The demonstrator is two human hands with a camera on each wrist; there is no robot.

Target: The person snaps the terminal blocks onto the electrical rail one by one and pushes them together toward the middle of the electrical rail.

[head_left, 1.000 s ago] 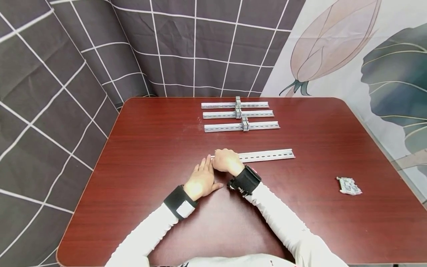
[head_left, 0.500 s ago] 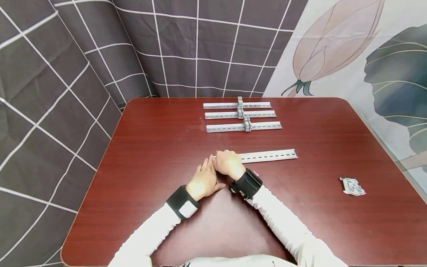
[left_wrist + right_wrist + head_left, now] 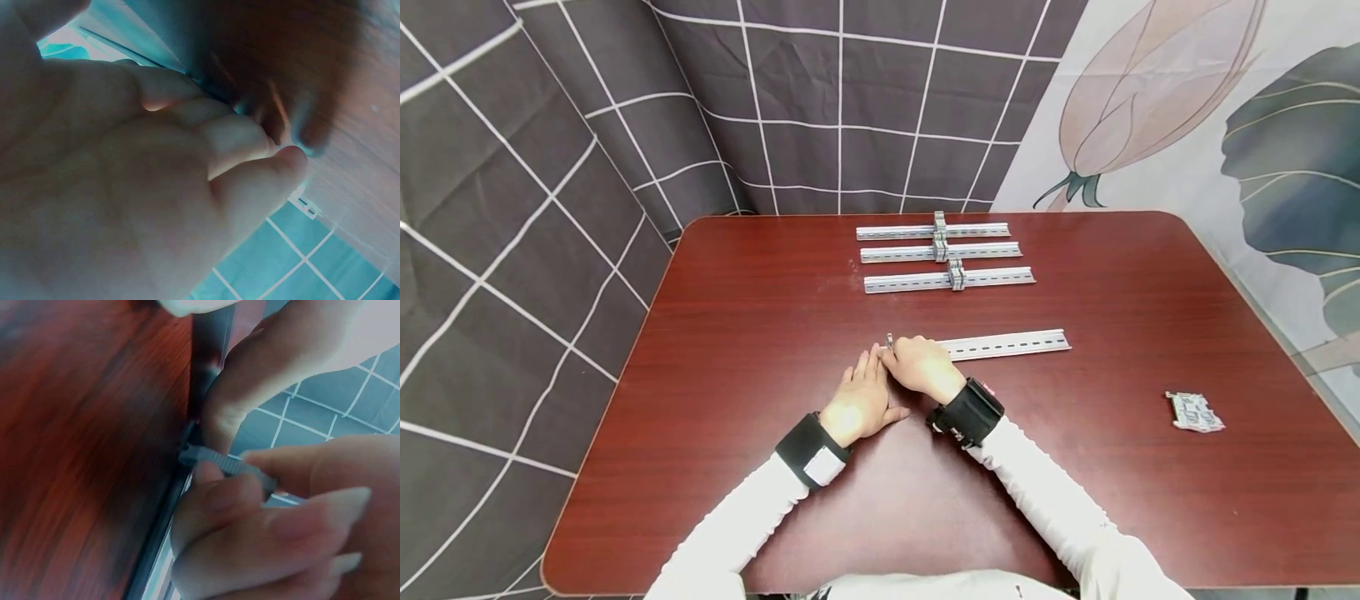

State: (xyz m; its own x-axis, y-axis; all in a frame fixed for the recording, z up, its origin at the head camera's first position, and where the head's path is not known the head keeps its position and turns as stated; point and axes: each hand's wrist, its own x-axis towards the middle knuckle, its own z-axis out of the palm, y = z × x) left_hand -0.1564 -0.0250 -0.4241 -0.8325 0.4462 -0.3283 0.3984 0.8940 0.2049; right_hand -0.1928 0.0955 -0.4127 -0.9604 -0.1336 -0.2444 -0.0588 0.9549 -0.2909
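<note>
A slotted metal DIN rail lies across the middle of the table, its left part hidden by my hands. My right hand is over that left part. In the right wrist view its thumb and fingers pinch a thin grey ribbed piece, like a terminal block, at the rail's edge. Its top shows just beyond the fingers in the head view. My left hand lies with fingers extended and thumb spread, fingertips against the rail's left end.
Three more DIN rails lie in parallel farther back, each carrying small grey blocks near its middle. To the right, a small pale grey and green cluster of parts rests on the reddish-brown table. Grid-patterned cloth hangs behind.
My right hand has shifted slightly right, and its wrist has turned a little. The top of the grey block now shows past its fingers. The left hand stays at the rail's end.
</note>
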